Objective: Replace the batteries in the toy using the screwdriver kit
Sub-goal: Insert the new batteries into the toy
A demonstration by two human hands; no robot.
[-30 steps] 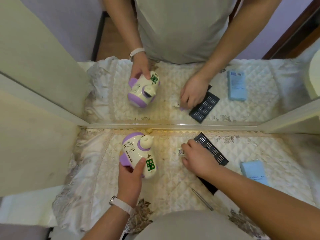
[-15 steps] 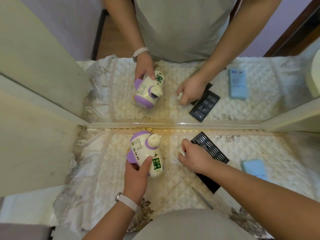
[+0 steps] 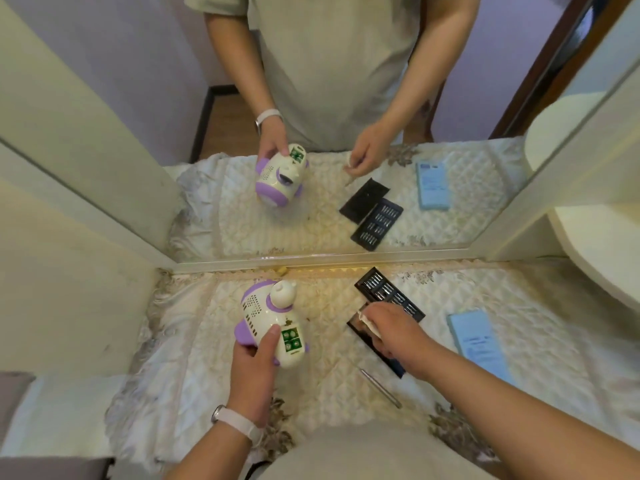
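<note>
The toy [image 3: 266, 313] is cream and purple with a bear-shaped head and a green label. My left hand [image 3: 254, 368] grips its lower end, thumb beside the label, and holds it tilted above the quilted cloth. My right hand [image 3: 394, 332] pinches a small cream plastic piece [image 3: 367, 322] over the black kit lid [image 3: 354, 327]. The black bit tray [image 3: 384, 292] lies just beyond that hand. A thin metal screwdriver [image 3: 379, 388] lies on the cloth near my right forearm.
A pale blue box [image 3: 479, 341] lies to the right on the quilted cloth [image 3: 194, 358]. A mirror [image 3: 311, 220] stands along the back edge and repeats the scene. A cream panel [image 3: 69, 271] closes the left side. A rounded cream shelf [image 3: 609, 265] juts in at the right.
My left hand has shifted the toy right and turned it more upright. My right hand has drawn back from beside the bit tray with the small cream piece and is now over the black lid.
</note>
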